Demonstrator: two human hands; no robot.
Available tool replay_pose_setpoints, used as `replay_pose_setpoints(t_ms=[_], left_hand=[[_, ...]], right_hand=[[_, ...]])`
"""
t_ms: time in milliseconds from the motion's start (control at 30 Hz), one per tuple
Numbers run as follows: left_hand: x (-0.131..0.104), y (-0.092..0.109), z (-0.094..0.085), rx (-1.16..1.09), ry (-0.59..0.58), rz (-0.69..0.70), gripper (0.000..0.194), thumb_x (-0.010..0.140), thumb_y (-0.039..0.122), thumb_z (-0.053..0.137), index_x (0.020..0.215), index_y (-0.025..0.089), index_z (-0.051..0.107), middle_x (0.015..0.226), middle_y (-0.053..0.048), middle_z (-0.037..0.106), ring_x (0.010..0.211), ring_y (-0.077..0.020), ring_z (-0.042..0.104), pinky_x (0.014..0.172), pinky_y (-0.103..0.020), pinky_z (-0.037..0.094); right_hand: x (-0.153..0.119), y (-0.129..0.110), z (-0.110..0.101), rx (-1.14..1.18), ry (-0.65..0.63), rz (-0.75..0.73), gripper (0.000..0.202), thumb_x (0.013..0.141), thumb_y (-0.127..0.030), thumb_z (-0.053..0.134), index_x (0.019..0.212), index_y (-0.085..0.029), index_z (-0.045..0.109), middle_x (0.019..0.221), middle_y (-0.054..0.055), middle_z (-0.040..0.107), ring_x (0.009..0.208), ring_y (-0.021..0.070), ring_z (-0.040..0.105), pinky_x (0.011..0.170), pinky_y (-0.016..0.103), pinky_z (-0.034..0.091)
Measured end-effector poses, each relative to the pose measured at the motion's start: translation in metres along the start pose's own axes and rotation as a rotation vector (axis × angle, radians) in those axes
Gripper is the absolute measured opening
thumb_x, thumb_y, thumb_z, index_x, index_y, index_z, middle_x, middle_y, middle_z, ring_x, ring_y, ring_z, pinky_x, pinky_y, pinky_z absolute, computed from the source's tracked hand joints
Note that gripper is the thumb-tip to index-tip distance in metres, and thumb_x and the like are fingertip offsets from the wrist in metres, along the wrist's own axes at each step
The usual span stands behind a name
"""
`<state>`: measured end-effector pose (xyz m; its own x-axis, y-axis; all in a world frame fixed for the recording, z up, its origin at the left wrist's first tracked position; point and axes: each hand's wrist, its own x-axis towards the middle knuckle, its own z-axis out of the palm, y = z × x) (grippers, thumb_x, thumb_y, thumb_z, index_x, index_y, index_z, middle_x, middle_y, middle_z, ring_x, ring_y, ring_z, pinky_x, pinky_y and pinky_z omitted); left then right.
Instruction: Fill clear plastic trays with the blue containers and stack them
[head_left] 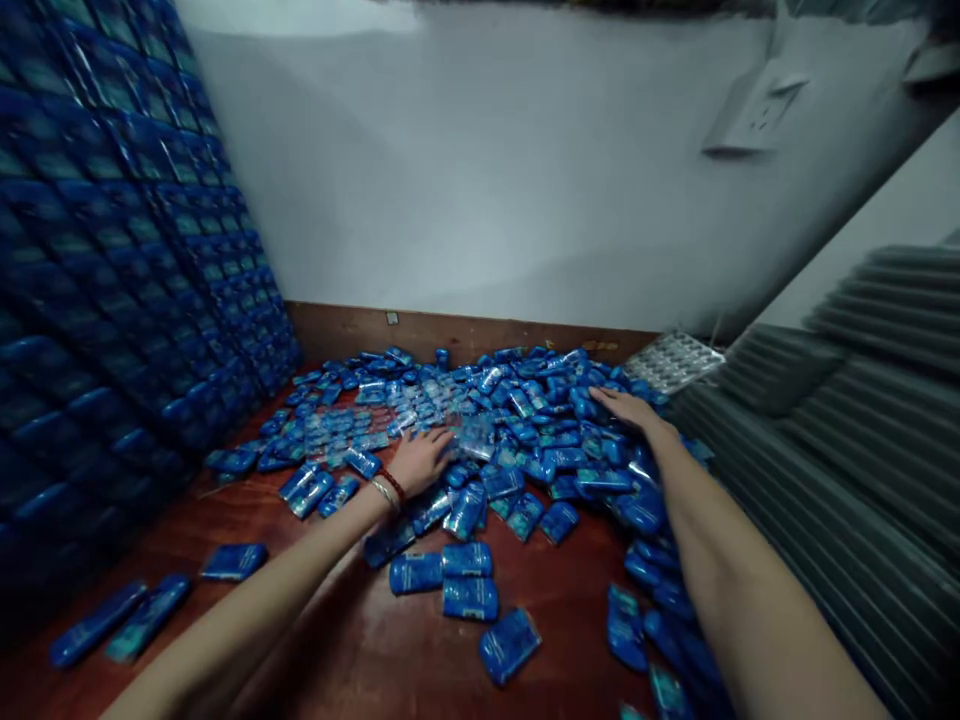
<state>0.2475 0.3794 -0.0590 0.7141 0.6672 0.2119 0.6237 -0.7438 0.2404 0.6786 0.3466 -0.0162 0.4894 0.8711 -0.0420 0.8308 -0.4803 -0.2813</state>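
Note:
A heap of small blue packets (566, 458) in shiny wrap spreads across the reddish-brown tabletop (559, 570). My left hand (421, 460), with bracelets at the wrist, rests at the heap's near left side, its fingers stretched out. By its fingertips lies a clear, shiny plastic piece (475, 438); whether they touch it I cannot tell. On the right, my right hand (626, 408) reaches over the heap with fingers extended and touching packets. Neither hand visibly grips anything. Left of centre, a clear plastic piece with cells (337, 430) lies among the packets.
Blue packets are stacked in a tall wall (112, 230) on the left. Ridged grey-green stacks (862, 440) stand at the right, beside a silvery tray with cells (675, 362). A low wooden edge (465, 328) borders the white wall (480, 180), which carries a socket (757, 112).

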Motion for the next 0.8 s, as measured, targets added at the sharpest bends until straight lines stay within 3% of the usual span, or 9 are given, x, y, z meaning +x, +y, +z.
replay_pose_setpoints(t_ms=[100,200,400,600,700,800], left_hand=[[-0.02,-0.023,-0.003,-0.147,0.07,-0.019,0.042,0.092,0.031,0.036,0.132,0.022,0.043,0.134,-0.008,0.049,0.119,-0.0232,0.049,0.102,-0.044,0.036],[-0.051,-0.037,-0.004,-0.272,0.126,-0.007,0.042,0.091,0.032,0.036,0.131,0.022,0.045,0.132,-0.008,0.052,0.121,-0.0221,0.047,0.105,-0.043,0.034],[-0.125,-0.029,-0.023,-0.574,0.189,-0.18,0.047,0.091,0.04,0.037,0.132,0.019,0.045,0.134,-0.008,0.051,0.122,-0.0226,0.047,0.107,-0.043,0.033],[-0.213,-0.019,-0.032,-0.68,0.13,-0.254,0.053,0.089,0.043,0.041,0.137,0.022,0.038,0.141,-0.005,0.043,0.129,-0.0231,0.04,0.109,-0.043,0.03],[-0.26,-0.013,-0.034,-0.591,0.132,-0.285,0.05,0.089,0.04,0.041,0.137,0.028,0.039,0.143,-0.003,0.04,0.131,-0.0237,0.038,0.109,-0.044,0.03],[-0.302,0.001,-0.044,-0.464,0.062,-0.318,0.046,0.088,0.036,0.041,0.134,0.039,0.04,0.145,0.003,0.036,0.132,-0.0243,0.037,0.108,-0.045,0.033]], right_hand=[[-0.01,-0.007,0.012,-0.017,-0.099,-0.066,0.063,0.087,-0.058,0.026,0.121,-0.017,0.06,0.125,0.01,0.059,0.117,0.0283,0.052,0.097,0.039,0.039],[-0.029,-0.029,0.029,-0.029,-0.181,-0.171,0.053,0.088,-0.052,0.031,0.112,-0.02,0.066,0.116,0.006,0.065,0.109,0.0258,0.058,0.091,0.033,0.043],[-0.085,-0.096,0.057,-0.069,-0.236,-0.392,0.036,0.084,-0.039,0.044,0.1,-0.018,0.068,0.113,0.009,0.064,0.101,0.0255,0.059,0.084,0.031,0.043],[-0.183,-0.164,0.08,-0.078,-0.25,-0.634,0.032,0.082,-0.036,0.05,0.102,-0.017,0.066,0.114,0.011,0.061,0.104,0.0244,0.055,0.089,0.033,0.041],[-0.242,-0.178,0.086,-0.049,-0.301,-0.801,0.039,0.082,-0.044,0.053,0.114,-0.024,0.061,0.122,0.008,0.057,0.112,0.0239,0.049,0.093,0.036,0.039],[-0.283,-0.18,0.083,0.02,-0.497,-0.981,0.053,0.076,-0.058,0.055,0.12,-0.029,0.057,0.122,0.007,0.057,0.112,0.026,0.049,0.094,0.042,0.038]])
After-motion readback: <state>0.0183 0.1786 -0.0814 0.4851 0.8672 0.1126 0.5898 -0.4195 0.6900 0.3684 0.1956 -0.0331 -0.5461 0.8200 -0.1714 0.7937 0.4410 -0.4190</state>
